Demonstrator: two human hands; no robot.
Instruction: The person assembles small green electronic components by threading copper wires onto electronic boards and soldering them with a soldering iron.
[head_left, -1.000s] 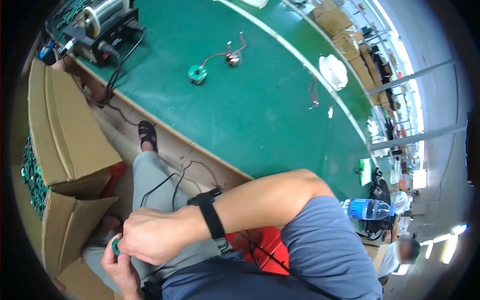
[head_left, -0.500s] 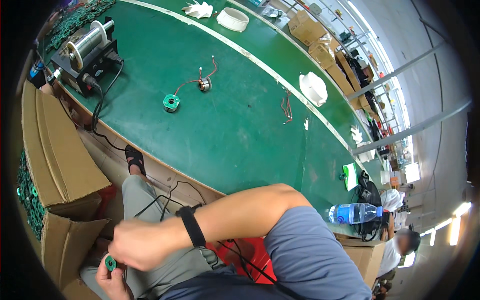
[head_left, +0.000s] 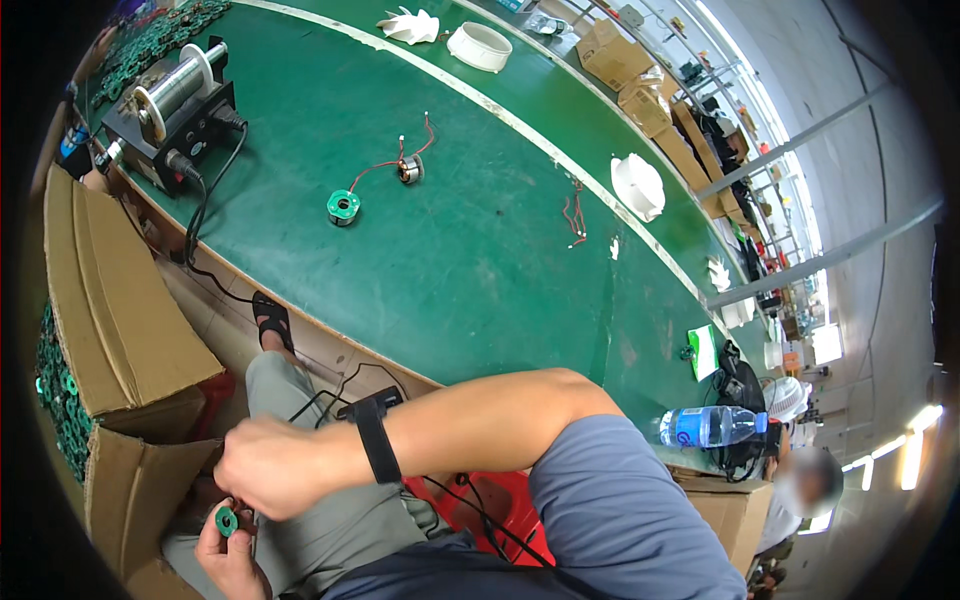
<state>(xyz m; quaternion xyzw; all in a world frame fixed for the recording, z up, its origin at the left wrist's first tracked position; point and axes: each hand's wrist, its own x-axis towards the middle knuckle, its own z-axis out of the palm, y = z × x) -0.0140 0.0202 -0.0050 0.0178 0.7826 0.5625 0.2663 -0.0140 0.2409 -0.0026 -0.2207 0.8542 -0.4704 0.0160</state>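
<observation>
Green bobbin (head_left: pixel 227 521) in left hand (head_left: pixel 232 556) (right hand (head_left: pixel 268 468) just above).

We see a small green ring-shaped bobbin (head_left: pixel 227 521) with a dark centre hole, its flat face turned up toward us. It sits pinched at fingertips low in the view, above the lap, just beside an open cardboard box.

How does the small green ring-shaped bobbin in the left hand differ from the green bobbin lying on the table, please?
The small green ring-shaped bobbin is pinched in the left hand low over the lap; the green bobbin with a silvery centre lies free on the green table, touched by no hand. The table one trails a thin red wire; none shows on the held one. Both are round, green and have a central hole.
</observation>
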